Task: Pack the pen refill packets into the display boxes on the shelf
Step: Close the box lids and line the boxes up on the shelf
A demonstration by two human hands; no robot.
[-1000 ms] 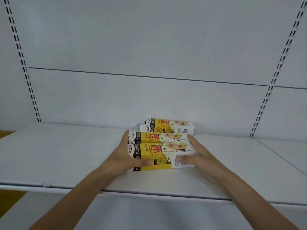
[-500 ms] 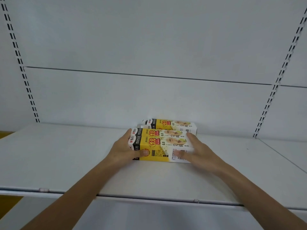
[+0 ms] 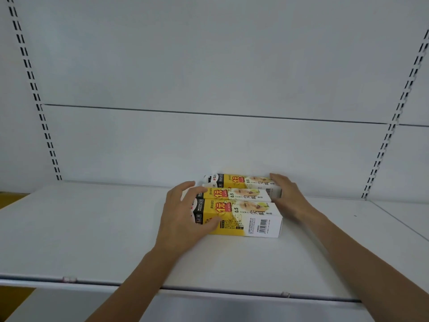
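Note:
Three yellow-and-white display boxes lie side by side on the white shelf [image 3: 92, 228], long sides facing me: the front box [image 3: 250, 219], the middle box [image 3: 236, 194] and the rear box [image 3: 246, 181] near the back wall. My left hand [image 3: 183, 212] rests over the left ends of the front and middle boxes, thumb pressed on the front box's face, fingers spread and fairly straight. My right hand [image 3: 290, 196] lies against the right end of the rear box, its fingertips touching the box's top corner. No loose refill packets are in view.
The white back panel [image 3: 209, 66] rises right behind the rear box, with slotted uprights at left [image 3: 34, 94] and right [image 3: 394, 112]. The shelf's front lip [image 3: 209, 290] runs under my forearms. A yellow floor patch shows at far left.
The front box has slid back against the other two. My right hand left the front box's right end and moved to the rear box's right end. My left fingers spread out.

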